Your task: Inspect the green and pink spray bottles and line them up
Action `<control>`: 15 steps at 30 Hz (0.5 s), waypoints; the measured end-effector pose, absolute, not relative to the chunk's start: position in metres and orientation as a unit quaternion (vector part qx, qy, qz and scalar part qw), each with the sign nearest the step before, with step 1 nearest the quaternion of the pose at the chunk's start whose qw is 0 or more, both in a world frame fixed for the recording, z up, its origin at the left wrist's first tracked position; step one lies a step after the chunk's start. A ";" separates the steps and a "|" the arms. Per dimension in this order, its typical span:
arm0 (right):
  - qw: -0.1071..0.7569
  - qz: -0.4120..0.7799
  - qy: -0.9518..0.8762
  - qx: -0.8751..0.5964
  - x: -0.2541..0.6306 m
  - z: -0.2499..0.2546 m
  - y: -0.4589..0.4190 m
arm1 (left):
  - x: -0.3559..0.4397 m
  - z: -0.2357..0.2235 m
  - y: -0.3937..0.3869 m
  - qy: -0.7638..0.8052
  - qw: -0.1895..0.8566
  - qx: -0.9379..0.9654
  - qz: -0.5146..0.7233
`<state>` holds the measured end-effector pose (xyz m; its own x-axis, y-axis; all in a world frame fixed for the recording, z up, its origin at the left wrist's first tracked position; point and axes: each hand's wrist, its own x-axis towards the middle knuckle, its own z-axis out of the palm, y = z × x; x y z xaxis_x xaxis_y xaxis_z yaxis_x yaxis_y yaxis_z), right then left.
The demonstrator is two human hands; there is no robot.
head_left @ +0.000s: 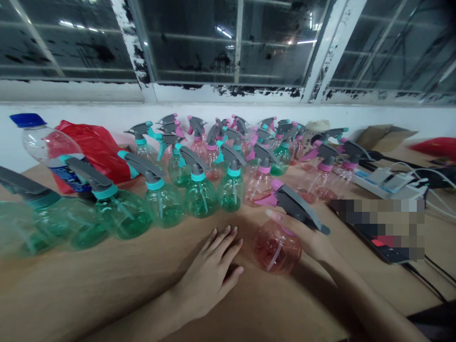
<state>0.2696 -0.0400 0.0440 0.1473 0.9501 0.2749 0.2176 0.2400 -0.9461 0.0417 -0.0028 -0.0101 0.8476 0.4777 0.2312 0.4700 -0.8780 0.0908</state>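
Note:
My right hand [311,237] is closed around the neck of a pink spray bottle [277,249], just under its grey trigger head. The bottle is slightly tilted, with reddish liquid and a dip tube showing through its clear wall. Part of my fingers is hidden behind the bottle. My left hand [215,270] lies palm down on the wooden table [142,285], fingers stretched out and holding nothing, to the left of that bottle. Beyond it stand green spray bottles, the nearest being one with a turquoise collar [231,194]. Another pink spray bottle [260,183] stands behind the held one.
Several green and pink spray bottles fill the back of the table. At left are a blue-capped plastic bottle [48,142] and a red plastic bag [96,147]. A phone [386,249] with cables and a white power strip [388,183] lie at right.

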 end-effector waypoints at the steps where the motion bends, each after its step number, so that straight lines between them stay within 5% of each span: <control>1: 0.552 0.347 -0.554 -0.518 0.270 0.043 -0.040 | 0.042 -0.010 -0.003 0.246 0.015 0.962 0.122; 15: 0.572 0.294 -0.552 -0.531 0.268 0.042 -0.032 | 0.042 -0.010 -0.003 0.242 -0.001 0.963 0.115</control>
<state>0.2676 -0.0324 0.0417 0.2182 0.9223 0.3190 0.2511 0.2628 -0.9316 0.0422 -0.0033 -0.0096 0.8564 0.4662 0.2218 0.4665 -0.8828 0.0543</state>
